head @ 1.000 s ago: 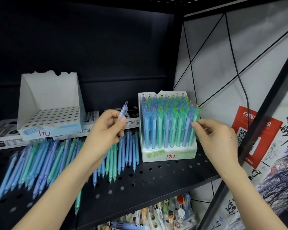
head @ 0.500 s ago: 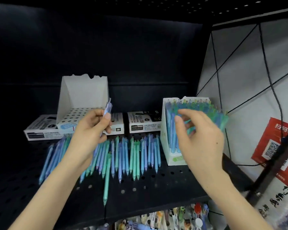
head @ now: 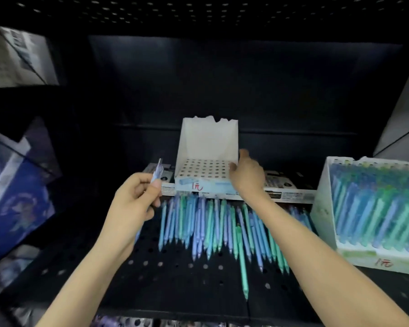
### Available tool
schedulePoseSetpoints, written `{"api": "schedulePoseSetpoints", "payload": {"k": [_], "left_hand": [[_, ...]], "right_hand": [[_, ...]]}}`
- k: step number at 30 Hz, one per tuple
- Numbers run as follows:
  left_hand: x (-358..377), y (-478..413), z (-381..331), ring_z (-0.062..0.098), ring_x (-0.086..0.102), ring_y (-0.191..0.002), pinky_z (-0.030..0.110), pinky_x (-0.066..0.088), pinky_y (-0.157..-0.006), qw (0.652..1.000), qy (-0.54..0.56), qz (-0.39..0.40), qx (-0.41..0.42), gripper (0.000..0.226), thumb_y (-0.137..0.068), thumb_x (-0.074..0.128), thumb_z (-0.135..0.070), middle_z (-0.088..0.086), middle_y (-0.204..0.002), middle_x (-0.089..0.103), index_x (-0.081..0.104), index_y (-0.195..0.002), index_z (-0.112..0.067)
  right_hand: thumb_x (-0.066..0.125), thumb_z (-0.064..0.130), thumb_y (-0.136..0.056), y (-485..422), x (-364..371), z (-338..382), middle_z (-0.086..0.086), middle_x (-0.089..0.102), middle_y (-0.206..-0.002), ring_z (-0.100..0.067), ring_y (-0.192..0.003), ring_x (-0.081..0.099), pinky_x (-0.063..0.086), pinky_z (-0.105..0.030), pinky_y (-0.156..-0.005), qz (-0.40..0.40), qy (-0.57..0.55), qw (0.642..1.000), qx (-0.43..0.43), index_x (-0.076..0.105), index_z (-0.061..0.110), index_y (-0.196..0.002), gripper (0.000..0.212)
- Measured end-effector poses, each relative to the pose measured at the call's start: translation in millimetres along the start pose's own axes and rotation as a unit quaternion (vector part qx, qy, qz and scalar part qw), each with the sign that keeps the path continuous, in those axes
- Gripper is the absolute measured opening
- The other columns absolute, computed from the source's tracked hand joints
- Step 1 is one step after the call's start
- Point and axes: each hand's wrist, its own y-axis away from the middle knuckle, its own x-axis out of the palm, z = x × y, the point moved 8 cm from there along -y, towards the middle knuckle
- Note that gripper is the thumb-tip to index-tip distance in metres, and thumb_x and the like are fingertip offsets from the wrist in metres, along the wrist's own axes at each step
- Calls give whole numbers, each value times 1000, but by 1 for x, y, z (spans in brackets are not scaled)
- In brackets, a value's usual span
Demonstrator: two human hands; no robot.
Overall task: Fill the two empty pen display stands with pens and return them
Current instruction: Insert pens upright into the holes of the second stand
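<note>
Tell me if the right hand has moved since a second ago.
Yes. The right hand went leftward, from the full stand on the right to the empty stand, whose right wall it now grips.

Empty stand atop flat boxes, behind loose pens (on shelf); full stand far right.

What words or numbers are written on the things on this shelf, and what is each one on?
"1元", red, on the front of the empty stand.
"1元", red, on the front of the full stand.
Flat boxes under the empty stand: print too small and blurred to read.
Blue package at the left: blurred, nothing readable.
Grey box at the upper left: blurred too.
</note>
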Motion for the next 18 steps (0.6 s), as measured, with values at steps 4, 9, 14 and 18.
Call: {"api": "schedulePoseSetpoints", "payload": {"k": [4, 9, 14, 18], "left_hand": [[-39, 5, -2, 10, 41, -59, 16, 29, -42, 1000, 4, -27, 3, 14, -93, 52, -20, 0, -66, 50, 58, -82, -14], [-77, 27, -26, 16, 38, -62, 23, 25, -44, 998, 25, -50, 28, 20, -81, 54, -34, -1, -65, 49, 58, -81, -14], [-104, 50, -49, 9, 44, -58, 16, 29, -40, 996, 46, -62, 51, 13, -78, 55, -34, -3, -65, 51, 62, -76, -22], [-120, 70, -57, 10, 43, -57, 16, 29, -41, 995, 45, -65, 55, 19, -77, 58, -36, 2, -67, 50, 61, -79, -17]], "right_hand": [[42, 2, -90, 7, -10, 13, -21, 64, -93, -37, -81, 60, 39, -33, -58, -50, 33, 997, -57, 39, -1, -129, 39], [43, 3, -90, 49, -33, 63, -15, 63, -95, -30, -77, 58, 45, -33, -63, -46, -123, 983, -127, 41, 4, -132, 42], [44, 5, -92, 99, -7, 133, -8, 65, -99, -19, -70, 58, 47, -30, -59, 47, -220, 956, -190, 41, 10, -132, 41], [43, 1, -90, 136, 24, 167, -9, 62, -88, -20, -68, 56, 38, -26, -51, 102, -223, 938, -245, 43, 10, -128, 38]]}}
